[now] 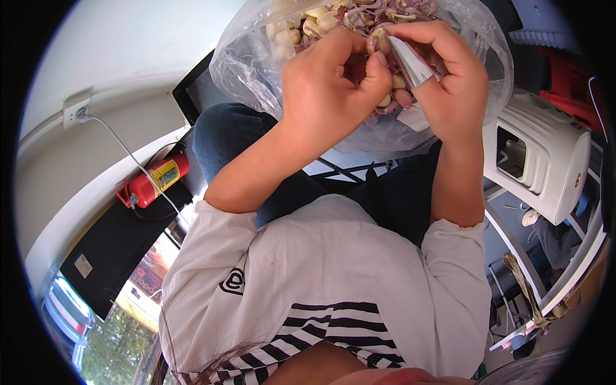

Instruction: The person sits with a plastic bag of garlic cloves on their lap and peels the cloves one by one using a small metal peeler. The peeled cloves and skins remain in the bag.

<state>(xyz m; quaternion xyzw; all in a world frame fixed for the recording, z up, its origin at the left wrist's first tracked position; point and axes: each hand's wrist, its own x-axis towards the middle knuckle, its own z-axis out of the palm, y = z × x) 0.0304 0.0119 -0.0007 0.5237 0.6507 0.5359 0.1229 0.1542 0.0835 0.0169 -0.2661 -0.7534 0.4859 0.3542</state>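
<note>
Between the thumb and forefinger of my left hand (327, 82) is a garlic clove (378, 40) in purplish skin. My right hand (455, 77) meets it from the other side, forefinger tip and thumb tip pinched at its edge. A pointed metal thumb guard (410, 62) covers that thumb. Both hands are above a clear plastic bag (245, 62), spread open over my lap. Pale peeled cloves (317, 19) lie inside at the upper left, with loose purple garlic skins (380, 14) beside them. Unpeeled cloves (402, 97) show below my fingers, partly hidden by the hands.
A red fire extinguisher (161, 178) lies at left, crossed by a white cable from a wall socket (77, 113). At right, a cream plastic housing (539, 149) stands on a white metal rack (515, 250). My knee (231, 139) is under the bag's left side.
</note>
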